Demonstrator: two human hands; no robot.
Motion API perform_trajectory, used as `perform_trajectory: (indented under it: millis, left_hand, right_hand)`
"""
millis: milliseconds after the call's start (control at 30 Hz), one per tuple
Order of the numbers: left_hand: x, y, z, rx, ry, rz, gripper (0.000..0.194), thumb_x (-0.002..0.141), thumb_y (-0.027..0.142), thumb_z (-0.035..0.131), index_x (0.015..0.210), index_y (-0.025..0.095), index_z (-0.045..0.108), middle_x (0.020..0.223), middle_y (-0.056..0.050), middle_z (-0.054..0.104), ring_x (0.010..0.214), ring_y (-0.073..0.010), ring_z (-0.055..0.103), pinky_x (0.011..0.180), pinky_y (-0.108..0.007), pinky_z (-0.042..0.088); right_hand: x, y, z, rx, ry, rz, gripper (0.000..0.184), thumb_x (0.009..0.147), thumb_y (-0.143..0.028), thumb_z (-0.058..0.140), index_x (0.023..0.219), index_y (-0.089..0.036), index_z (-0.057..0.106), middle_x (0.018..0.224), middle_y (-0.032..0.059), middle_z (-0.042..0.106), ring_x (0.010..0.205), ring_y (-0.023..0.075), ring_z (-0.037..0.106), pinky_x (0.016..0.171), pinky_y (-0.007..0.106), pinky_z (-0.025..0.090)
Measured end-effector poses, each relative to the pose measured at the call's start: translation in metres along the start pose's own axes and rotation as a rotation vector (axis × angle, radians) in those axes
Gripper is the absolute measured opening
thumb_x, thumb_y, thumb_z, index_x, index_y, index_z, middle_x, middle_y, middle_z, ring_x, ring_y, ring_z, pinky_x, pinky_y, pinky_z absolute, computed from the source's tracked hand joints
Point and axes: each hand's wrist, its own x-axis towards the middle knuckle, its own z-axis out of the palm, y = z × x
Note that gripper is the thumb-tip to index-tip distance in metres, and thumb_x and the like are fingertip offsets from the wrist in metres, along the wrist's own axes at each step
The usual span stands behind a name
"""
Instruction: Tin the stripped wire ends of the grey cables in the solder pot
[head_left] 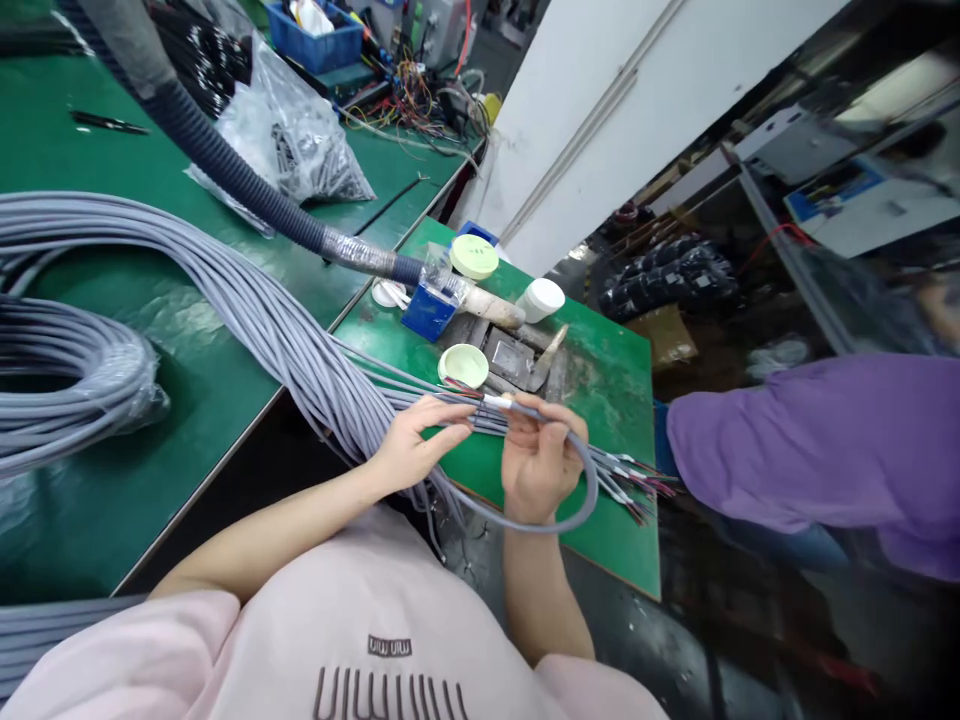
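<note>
My right hand (541, 465) grips a grey cable (589, 490) near its end, and the cable loops down around the wrist. A white sleeve (498, 402) sits near that end, where thin red and dark wires (459, 388) fan out to the left. Beside those wires is my left hand (424, 442), fingers stretched out and thumb apart. Its fingertips are close to the wires; whether they touch is unclear. Under both hands runs a thick bundle of grey cables (300, 345), with stripped ends (637, 485) lying at the right edge of the green board.
A fume hose (247, 185) arches to a metal device (514, 360) with an open pale tub (463, 367), a white jar (541, 298) and a blue box (431, 312) around it. Coiled cable (75, 385) lies left. A person in a purple top (810, 455) is at right.
</note>
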Motion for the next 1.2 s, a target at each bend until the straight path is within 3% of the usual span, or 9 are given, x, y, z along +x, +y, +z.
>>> perform_trajectory:
  millis: [167,367,467,600,767,1200]
  left_hand:
    - [-0.004,0.019,0.014,-0.229,0.016,-0.138,0.043,0.087,0.053,0.055,0.089,0.015,0.076,0.093,-0.009,0.074,0.096,-0.0222,0.066,0.091,-0.034,0.049]
    - [-0.012,0.031,0.013,-0.325,0.052,-0.252,0.045,0.088,0.054,0.053,0.09,0.016,0.076,0.102,-0.01,0.074,0.103,-0.0235,0.066,0.097,-0.034,0.047]
    - [-0.014,0.034,0.011,-0.363,0.088,-0.295,0.045,0.083,0.055,0.059,0.078,0.014,0.077,0.093,-0.011,0.075,0.091,-0.0224,0.068,0.09,-0.033,0.05]
    - [-0.014,0.037,0.009,-0.354,0.125,-0.334,0.04,0.078,0.053,0.066,0.081,0.015,0.078,0.071,-0.006,0.071,0.074,-0.0178,0.065,0.077,-0.029,0.051]
    - [-0.015,0.037,0.009,-0.308,0.136,-0.33,0.041,0.082,0.053,0.061,0.082,0.015,0.078,0.065,-0.004,0.068,0.066,-0.014,0.059,0.072,-0.027,0.048]
    - [-0.013,0.04,0.008,-0.254,0.112,-0.318,0.049,0.082,0.059,0.057,0.078,0.015,0.077,0.064,-0.005,0.068,0.066,-0.0155,0.06,0.073,-0.029,0.05]
  right_hand:
    - [-0.034,-0.007,-0.003,-0.213,-0.143,-0.26,0.023,0.093,-0.022,0.051,0.111,-0.026,0.064,0.112,0.007,0.071,0.103,0.0245,0.069,0.083,0.047,0.061]
    - [-0.055,-0.012,-0.016,-0.405,-0.377,-0.535,0.039,0.088,-0.011,0.057,0.123,-0.026,0.062,0.123,0.008,0.068,0.113,0.0274,0.064,0.091,0.052,0.058]
    - [-0.058,-0.016,-0.023,-0.463,-0.518,-0.533,0.046,0.087,-0.007,0.058,0.129,-0.026,0.058,0.121,0.0079,0.068,0.119,0.0274,0.061,0.096,0.053,0.055]
    - [-0.059,-0.022,-0.028,-0.504,-0.628,-0.561,0.05,0.087,-0.006,0.058,0.134,-0.023,0.054,0.116,0.0088,0.071,0.121,0.0254,0.059,0.1,0.049,0.053]
    - [-0.062,-0.022,-0.029,-0.528,-0.618,-0.56,0.051,0.087,-0.006,0.058,0.135,-0.023,0.054,0.114,0.0093,0.071,0.123,0.0246,0.058,0.099,0.049,0.054]
    - [-0.062,-0.022,-0.027,-0.552,-0.587,-0.523,0.039,0.087,-0.011,0.059,0.123,-0.026,0.062,0.111,0.0067,0.073,0.119,0.0245,0.06,0.094,0.048,0.057]
